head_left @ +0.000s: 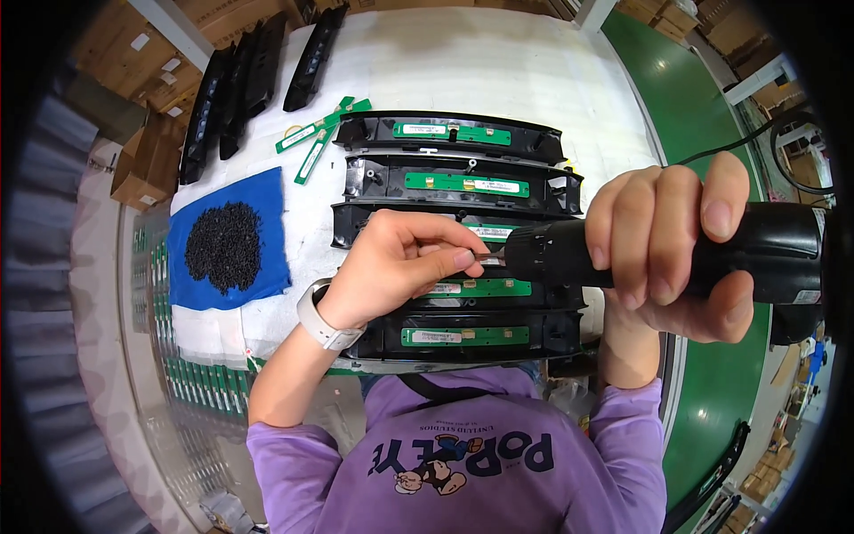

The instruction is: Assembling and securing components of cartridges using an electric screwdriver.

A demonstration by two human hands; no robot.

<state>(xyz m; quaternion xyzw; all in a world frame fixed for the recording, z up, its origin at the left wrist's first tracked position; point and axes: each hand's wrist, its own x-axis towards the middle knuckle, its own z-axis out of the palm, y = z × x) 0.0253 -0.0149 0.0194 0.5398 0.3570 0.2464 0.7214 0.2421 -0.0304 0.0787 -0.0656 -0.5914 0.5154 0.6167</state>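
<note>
a driver (565, 254) is grasped by the right hand (667, 240), its bit (495, 255) met by the left hand's (396, 258) pinch, perhaps for steadying, above black housings (553, 335) near the desk's (498, 67) front edge.

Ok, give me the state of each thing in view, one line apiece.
Left hand: pinched at the bit's tip
Right hand: wrapped around the driver
Driver: held sideways, bit pointing left; running or not, cannot tell
Bit: in the driver's nose
Near housings: in a row, boards inside
Loose boards: overlapping
Black bits: heaped
Blue cloth: spread under them
Wristband: fastened
</note>
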